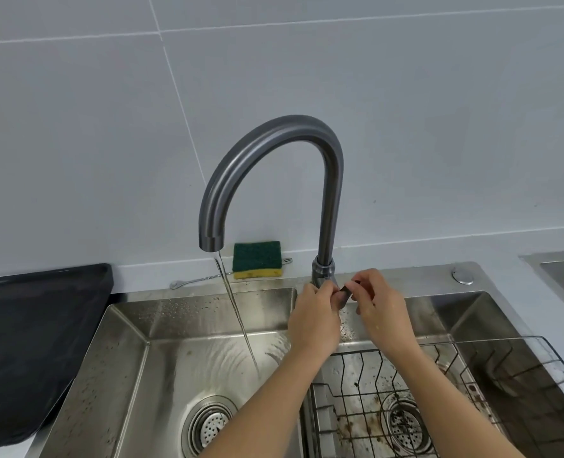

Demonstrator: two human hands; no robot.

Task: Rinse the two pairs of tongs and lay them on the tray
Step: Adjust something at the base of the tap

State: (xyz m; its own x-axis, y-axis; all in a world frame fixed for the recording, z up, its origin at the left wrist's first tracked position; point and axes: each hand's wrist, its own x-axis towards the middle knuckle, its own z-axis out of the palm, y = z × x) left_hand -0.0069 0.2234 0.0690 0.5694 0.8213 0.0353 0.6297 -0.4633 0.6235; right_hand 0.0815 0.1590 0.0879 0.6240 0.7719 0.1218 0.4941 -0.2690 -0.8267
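Left basin (135,358): nearest on the left, steel, wet, a round strainer in its floor.
Right basin (455,312): near right, holding a black wire rack (439,391) over a stained floor.
Left hand (313,322): reaches over the divider between the basins, fingers curled onto the faucet lever (343,297).
Right hand (383,312): just right of the left hand, thumb and forefinger pinching the same lever from the other side.
Faucet lever: small and dark, at the foot of the faucet, mostly hidden by the fingers.
Tray (26,325): black, on the counter left of the left basin, its right edge just beside the sink rim.
Water (237,312): a thin stream slanting down from the spout into the left basin.
Faucet (331,180): tall grey gooseneck, rising behind the hands and arching left.
Slim metal utensil (207,279): lies on the far sink ledge, partly behind the stream and the sponge; I cannot tell whether it is tongs.
Sponge (257,259): green over yellow, leaning against the tiled wall (439,127).
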